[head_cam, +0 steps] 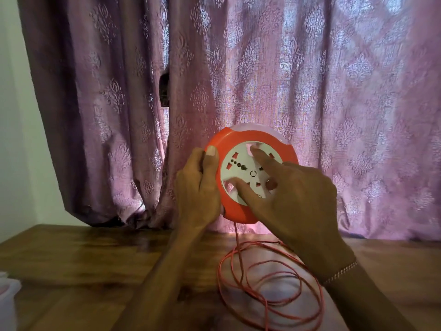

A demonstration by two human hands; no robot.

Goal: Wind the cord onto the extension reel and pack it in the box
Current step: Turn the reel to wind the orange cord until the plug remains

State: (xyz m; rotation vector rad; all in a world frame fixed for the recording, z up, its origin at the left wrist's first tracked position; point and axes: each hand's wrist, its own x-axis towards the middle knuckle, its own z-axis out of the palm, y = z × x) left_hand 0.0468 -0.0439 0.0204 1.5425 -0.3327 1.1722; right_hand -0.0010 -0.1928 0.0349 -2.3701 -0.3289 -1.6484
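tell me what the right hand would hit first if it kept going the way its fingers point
Nothing new: the right hand's fingers already touch the reel's white socket face. Past the reel, probably the curtain, though depth is unclear.

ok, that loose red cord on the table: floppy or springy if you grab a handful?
Probably floppy: the cord lies in loose, uneven loops on the table. It looks thin, so likely light. The overlapping loops could snag as the reel takes it in.
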